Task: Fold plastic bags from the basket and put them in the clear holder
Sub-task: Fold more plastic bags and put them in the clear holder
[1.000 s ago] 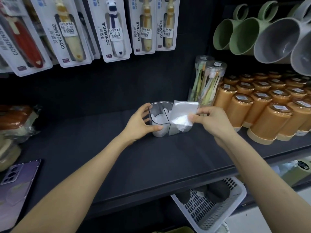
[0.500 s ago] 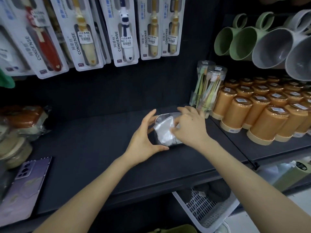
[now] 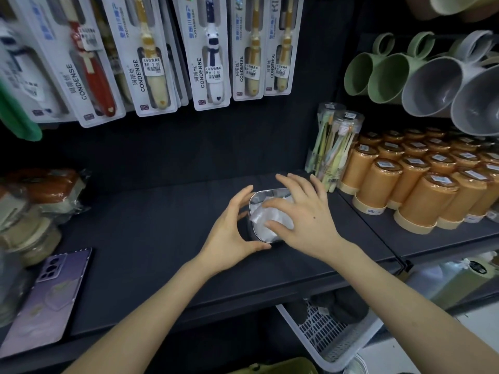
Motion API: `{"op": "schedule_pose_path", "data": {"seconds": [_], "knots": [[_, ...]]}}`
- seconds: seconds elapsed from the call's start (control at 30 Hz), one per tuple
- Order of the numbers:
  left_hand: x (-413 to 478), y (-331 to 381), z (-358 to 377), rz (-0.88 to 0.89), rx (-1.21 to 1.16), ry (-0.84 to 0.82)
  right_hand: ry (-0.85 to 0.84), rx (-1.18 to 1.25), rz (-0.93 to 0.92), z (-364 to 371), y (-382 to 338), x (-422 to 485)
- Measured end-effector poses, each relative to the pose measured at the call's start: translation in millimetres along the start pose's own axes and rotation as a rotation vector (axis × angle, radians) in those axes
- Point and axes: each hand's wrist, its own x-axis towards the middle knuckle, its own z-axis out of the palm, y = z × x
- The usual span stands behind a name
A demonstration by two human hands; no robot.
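Dark shelf (image 3: 151, 238) — folded bag (image 3: 260, 220) in clear holder (image 3: 252, 201), under right hand (image 3: 305, 214).

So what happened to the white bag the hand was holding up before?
The right hand lowered the folded bag into the clear holder, stopped pinching it, and now presses it down with flat fingers. The left hand stayed cupped around the holder on the dark shelf.
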Motion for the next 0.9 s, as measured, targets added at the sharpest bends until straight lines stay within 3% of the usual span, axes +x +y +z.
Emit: {"op": "schedule_pose_path", "data": {"seconds": [0.3,0.5,0.73,0.9], "knots": [[-7.2,7.2,3.1,0.024,0.121,-0.033,-0.032,-0.269,0.022,16.5,-13.8,20.8],[-7.5,6.4,3.1,0.008,0.073,-0.017,0.121,-0.191,-0.074,2.3,-1.7,3.2],[-8.4,7.1,2.1,-0.014,0.070,-0.039,-0.214,-0.401,-0.008,8.3,-7.5,13.6],[-5.9,8.1,0.0,-0.036,0.031,-0.046,-0.261,-0.401,0.034,10.8,-10.4,16.2]]}}
